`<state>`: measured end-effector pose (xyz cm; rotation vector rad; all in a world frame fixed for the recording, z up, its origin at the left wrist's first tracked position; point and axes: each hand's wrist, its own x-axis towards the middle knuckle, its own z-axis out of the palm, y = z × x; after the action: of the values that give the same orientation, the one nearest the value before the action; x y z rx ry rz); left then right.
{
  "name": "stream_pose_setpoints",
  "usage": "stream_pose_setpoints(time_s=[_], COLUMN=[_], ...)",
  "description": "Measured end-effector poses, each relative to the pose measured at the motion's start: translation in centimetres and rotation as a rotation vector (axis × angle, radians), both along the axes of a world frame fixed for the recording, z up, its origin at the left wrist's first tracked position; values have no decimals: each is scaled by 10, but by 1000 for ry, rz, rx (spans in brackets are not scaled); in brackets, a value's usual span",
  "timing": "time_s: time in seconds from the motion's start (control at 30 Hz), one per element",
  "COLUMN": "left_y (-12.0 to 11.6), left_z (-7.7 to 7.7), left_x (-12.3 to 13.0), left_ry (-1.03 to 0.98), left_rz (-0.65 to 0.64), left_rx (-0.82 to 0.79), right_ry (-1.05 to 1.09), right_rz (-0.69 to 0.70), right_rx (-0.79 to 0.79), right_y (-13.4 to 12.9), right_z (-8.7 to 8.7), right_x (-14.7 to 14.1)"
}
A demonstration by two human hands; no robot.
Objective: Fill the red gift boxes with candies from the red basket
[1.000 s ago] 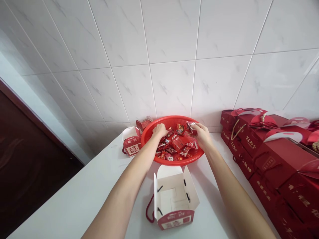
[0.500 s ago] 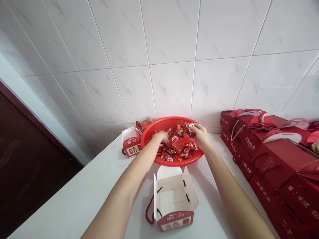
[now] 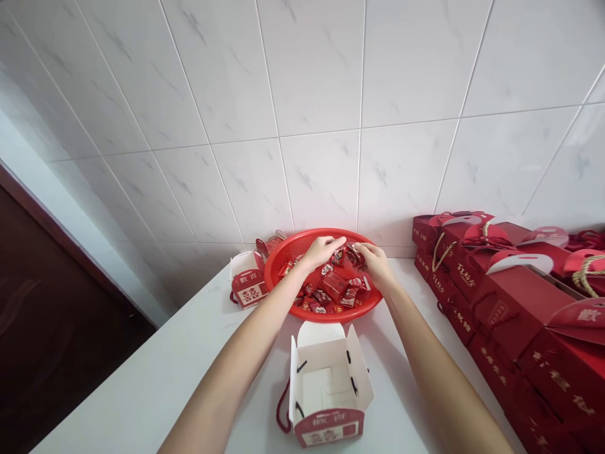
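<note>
A red plastic basket holds several wrapped candies in red wrappers. Over its far half, my left hand is raised, its fingers stretched out to the right; whatever lies beneath its palm is hidden. At the basket's right side my right hand has thumb and fingers closed on a wrapped candy, of which only a small part shows. The two sets of fingertips are close together, a small gap apart. In front of the basket stands an open gift box, white inside, with a dark red cord at its left.
Left of the basket sits another small red-and-white box, with a red item behind it. Stacked dark red gift boxes with cord handles line the right side. A tiled wall rises behind the white table.
My left hand has lifted from the candies and moved right and up, toward my right hand. My right hand has shifted slightly left and down. The view has tilted a little.
</note>
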<state>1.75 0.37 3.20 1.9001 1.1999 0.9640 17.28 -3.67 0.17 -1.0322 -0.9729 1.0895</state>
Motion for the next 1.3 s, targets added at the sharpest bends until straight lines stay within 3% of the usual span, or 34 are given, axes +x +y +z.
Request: stream_pose_setpoints(time_s=[0.2, 0.53, 0.8, 1.07, 1.3], left_y=[-15, -11, -18, -19, -16], left_z=[-3, -16, -18, -20, -21], left_x=[-5, -29, -38, -38, -40], left_ry=[-91, 306, 697, 791, 717], left_rz=[-2, 256, -139, -178, -261], left_rx=[-84, 3, -266, -281, -262], right_ry=[12, 3, -18, -52, -83], right_rz=[63, 46, 57, 69, 82], right_rx=[51, 49, 0, -7, 19], right_y=[-5, -5, -8, -12, -12], right_z=[2, 1, 4, 8, 6], right_x=[0, -2, -5, -6, -5])
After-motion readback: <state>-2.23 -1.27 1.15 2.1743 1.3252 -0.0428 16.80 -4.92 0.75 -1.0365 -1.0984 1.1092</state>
